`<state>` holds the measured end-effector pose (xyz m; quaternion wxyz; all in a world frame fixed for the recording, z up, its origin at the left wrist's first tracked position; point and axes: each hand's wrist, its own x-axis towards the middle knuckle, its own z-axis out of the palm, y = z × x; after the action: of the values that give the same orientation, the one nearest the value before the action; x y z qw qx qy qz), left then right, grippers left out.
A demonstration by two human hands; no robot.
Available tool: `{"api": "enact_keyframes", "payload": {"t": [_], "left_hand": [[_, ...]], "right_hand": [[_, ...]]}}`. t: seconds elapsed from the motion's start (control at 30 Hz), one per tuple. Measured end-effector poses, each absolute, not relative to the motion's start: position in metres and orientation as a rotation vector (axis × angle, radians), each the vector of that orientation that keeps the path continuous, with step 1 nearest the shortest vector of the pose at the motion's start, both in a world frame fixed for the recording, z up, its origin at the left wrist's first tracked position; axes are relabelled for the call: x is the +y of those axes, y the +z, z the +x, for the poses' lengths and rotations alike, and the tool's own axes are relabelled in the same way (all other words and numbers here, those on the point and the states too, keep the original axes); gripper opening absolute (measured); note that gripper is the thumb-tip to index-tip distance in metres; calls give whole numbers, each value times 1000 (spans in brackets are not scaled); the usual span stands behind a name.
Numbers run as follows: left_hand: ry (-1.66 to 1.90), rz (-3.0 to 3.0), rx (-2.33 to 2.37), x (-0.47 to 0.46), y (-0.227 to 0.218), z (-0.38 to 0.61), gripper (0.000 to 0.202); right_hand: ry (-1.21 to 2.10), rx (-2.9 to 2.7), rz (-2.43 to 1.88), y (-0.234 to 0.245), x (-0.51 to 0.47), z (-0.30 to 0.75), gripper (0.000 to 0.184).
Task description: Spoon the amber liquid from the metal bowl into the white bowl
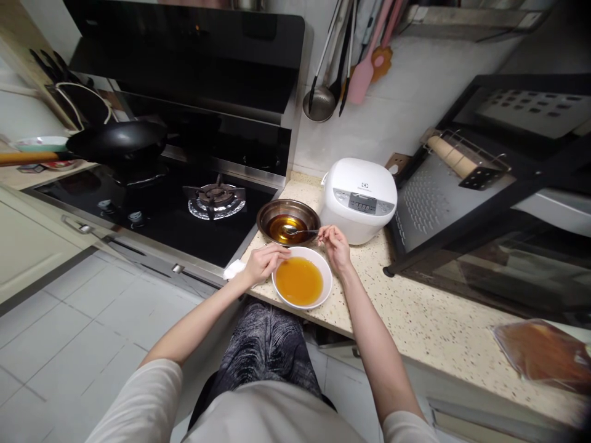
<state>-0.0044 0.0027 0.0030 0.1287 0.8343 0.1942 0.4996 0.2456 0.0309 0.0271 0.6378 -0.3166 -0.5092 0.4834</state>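
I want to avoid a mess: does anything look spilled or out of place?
No spill shows around the white bowl or metal bowl. Slightly odd is a crumpled white wad, perhaps tissue, near the left hand at the edge of the counter; it looks loosely left there.

Orange liquid (299,281), white bowl (327,283), brown-speckled cream countertop (397,307), white rice cooker (357,198), black-and-grey patterned trousers (270,344).
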Motion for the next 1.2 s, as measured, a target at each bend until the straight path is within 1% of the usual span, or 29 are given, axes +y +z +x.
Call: {"api": "enact_keyframes", "payload": {"t": [0.37,0.63,0.9,1.2], "left_hand": [[1439,2443,562,3,2,-5,42],[1430,2434,562,3,3,-6,43],[1422,2407,574,4,1,-6,46],[1412,2434,574,4,1,-7,44]], "right_hand": [[1065,-1126,-640,42,24,255,39],[1011,-1059,-625,63,15,268,38],[1012,-1100,-653,78,3,280,45],[1123,-1224,-598,81,-3,281,46]]}}
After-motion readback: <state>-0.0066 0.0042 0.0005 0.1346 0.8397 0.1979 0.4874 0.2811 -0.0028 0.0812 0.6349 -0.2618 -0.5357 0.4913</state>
